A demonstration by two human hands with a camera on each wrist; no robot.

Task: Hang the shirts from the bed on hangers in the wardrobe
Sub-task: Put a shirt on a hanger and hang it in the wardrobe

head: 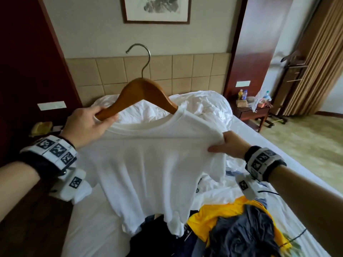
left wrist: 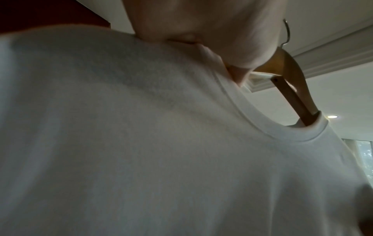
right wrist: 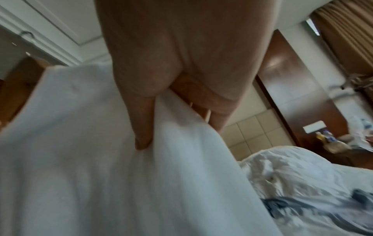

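Left hand [head: 87, 125] grips left arm of wooden hanger [head: 141, 93], fingers curled round it. Right arm of hanger sits inside collar of white T-shirt [head: 148, 164], held up above bed [head: 278, 149]. Right hand [head: 230, 145] pinches shirt's right shoulder fabric between thumb and fingers. Yellow shirt [head: 213, 216] and dark grey garment [head: 245, 232] lie piled on bed beneath.

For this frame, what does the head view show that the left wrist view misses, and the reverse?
Only the head view shows the right hand pinching the shirt's shoulder, the pile of clothes on the bed, and the nightstand. Only the left wrist view shows the ceiling light and the hanger's underside. Both show the left hand gripping one arm of the wooden hanger, whose other arm is inside the white shirt collar.
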